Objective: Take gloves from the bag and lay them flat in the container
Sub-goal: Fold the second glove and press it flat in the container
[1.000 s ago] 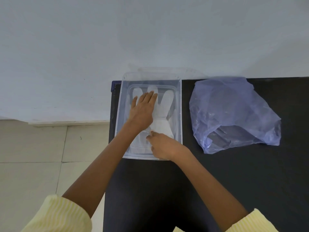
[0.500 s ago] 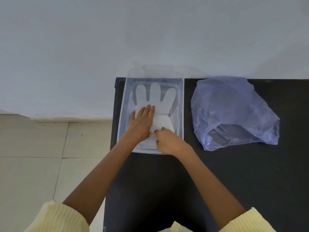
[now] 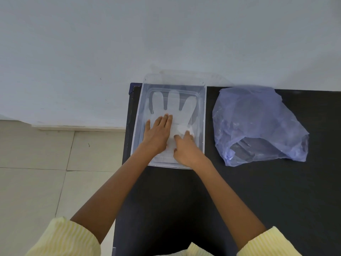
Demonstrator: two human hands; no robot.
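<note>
1. The left hand (image 3: 156, 134) lies palm down with its fingers (image 3: 167, 120) straight and together, pressed flat on the palm of the glove (image 3: 174, 106); it grips nothing
2. The right hand (image 3: 184, 147) rests beside it on the glove's cuff end, its fingers (image 3: 186, 134) bent and their tips on the film; whether they pinch the glove or only press it I cannot tell
3. The two hands sit just beside each other, the left a little farther from the body than the right
4. The glove is clear, thin plastic, spread flat on the floor of the box (image 3: 203, 115), with three of its finger lobes showing beyond the left hand and pointing away from the person
5. The box is clear and rectangular, standing at the far left corner of the table (image 3: 258, 191), its far end against the wall (image 3: 129, 43)
6. The bag (image 3: 258, 124), pale blue and crumpled, lies on the table to the right of the box, near it but not touching, its mouth open toward the person
7. Both forearms are bare, reaching from yellow striped sleeves (image 3: 64, 237) at the bottom of the view
8. A tiled floor (image 3: 36, 172) shows left of the table
</note>
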